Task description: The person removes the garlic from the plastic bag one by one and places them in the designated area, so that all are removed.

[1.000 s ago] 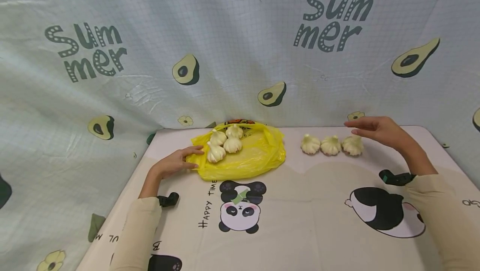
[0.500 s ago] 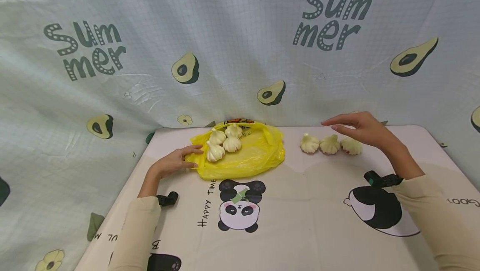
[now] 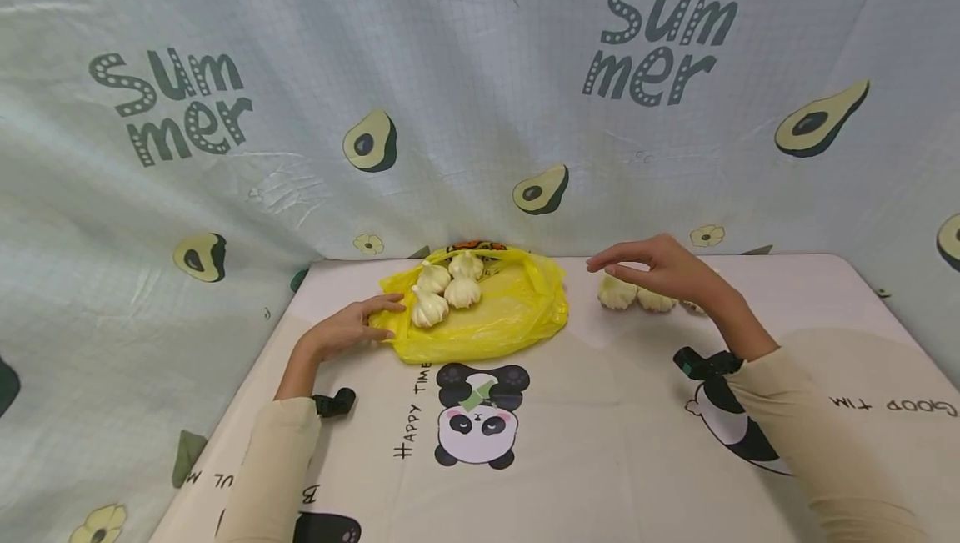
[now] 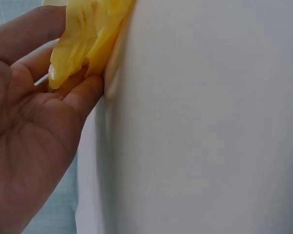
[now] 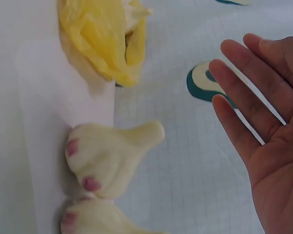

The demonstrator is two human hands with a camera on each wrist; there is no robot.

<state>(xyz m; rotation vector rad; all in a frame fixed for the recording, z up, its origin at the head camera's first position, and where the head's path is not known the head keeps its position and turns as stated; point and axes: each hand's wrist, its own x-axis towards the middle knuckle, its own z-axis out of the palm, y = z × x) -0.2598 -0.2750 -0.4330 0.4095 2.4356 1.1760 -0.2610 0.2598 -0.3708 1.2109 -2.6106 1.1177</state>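
Three garlic bulbs (image 3: 656, 303) (lined up) lie near the right hand (image 3: 666, 268).

Left hand (image 4: 39, 112) holding the edge of a crumpled yellow plastic bag (image 4: 90, 34), pale tabletop (image 4: 200, 122) alongside, bluish gridded cloth (image 4: 59, 207) behind

Backdrop cloth (image 3: 465, 84): "Summer" twice. Tablecloth (image 3: 585, 426): "Happy time", inverted "Good tim".

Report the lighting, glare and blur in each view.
Head view: glossy highlights on the yellow bag, soft shadow beside the left sleeve; left wrist view: dimmer, the left hand shaded; right wrist view: the loose garlic bulbs look slightly soft.
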